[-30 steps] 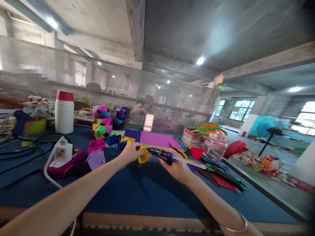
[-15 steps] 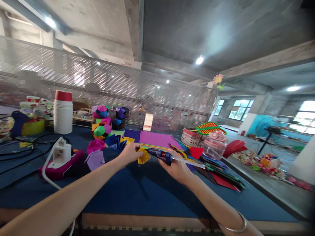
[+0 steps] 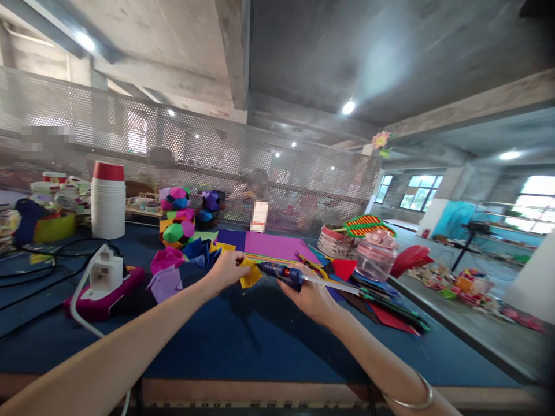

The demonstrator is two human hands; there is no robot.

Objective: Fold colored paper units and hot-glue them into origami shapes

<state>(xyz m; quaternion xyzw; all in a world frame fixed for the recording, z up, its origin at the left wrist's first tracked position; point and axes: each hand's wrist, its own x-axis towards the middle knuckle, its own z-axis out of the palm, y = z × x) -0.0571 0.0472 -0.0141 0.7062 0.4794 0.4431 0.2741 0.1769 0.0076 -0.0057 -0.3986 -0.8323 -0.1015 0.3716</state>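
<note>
Over the middle of the blue table, my left hand point(image 3: 226, 270) pinches a yellow folded paper piece point(image 3: 250, 274). My right hand point(image 3: 314, 296) is wrapped round a dark blue glue gun point(image 3: 281, 273), a clear glue stick point(image 3: 327, 281) jutting from its back end. The gun's nozzle points left and meets the yellow paper; whether it touches cannot be made out. Left of my left hand lie more folded paper pieces: a dark blue one point(image 3: 202, 252), a magenta one point(image 3: 167, 260) and a lilac one point(image 3: 167, 284).
Scissors point(image 3: 318, 267) and coloured sheets point(image 3: 280, 245) lie beyond my hands. A clear jar point(image 3: 376, 257) and a woven basket point(image 3: 337, 242) stand right. At left are a power strip point(image 3: 106, 294) with cables, stacked paper cups point(image 3: 108, 202) and paper balls point(image 3: 177, 231). A perforated screen point(image 3: 286, 173) stands behind.
My view has shifted slightly, so the scene sits a little further left. Both hands keep their holds, the glue gun still at the yellow paper.
</note>
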